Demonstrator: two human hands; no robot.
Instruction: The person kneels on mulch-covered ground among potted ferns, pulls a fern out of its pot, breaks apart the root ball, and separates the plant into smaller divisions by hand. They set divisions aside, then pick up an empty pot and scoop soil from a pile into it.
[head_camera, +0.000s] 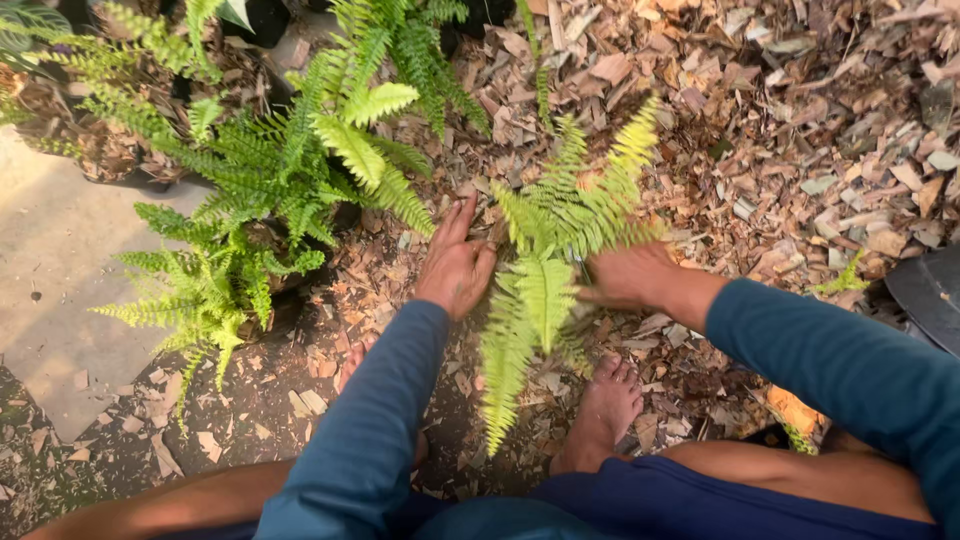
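Note:
A small light-green fern (560, 230) stands in ground covered with dry wood chips, right in front of me. My left hand (455, 265) lies flat, fingers apart, on the chips at the fern's left side, touching the ground by its base. My right hand (625, 275) is at the fern's right side, partly hidden behind the fronds, and seems to press or hold near the base. Both arms wear blue sleeves. My bare right foot (605, 405) rests on the chips just below the fern; my left foot is mostly hidden under the left sleeve.
A larger, darker fern (270, 170) in a black pot stands to the left, with more potted ferns behind it. A pale concrete slab (60, 270) lies at the far left. Wood-chip mulch (800, 120) spreads to the right, and a dark object (930, 290) sits at the right edge.

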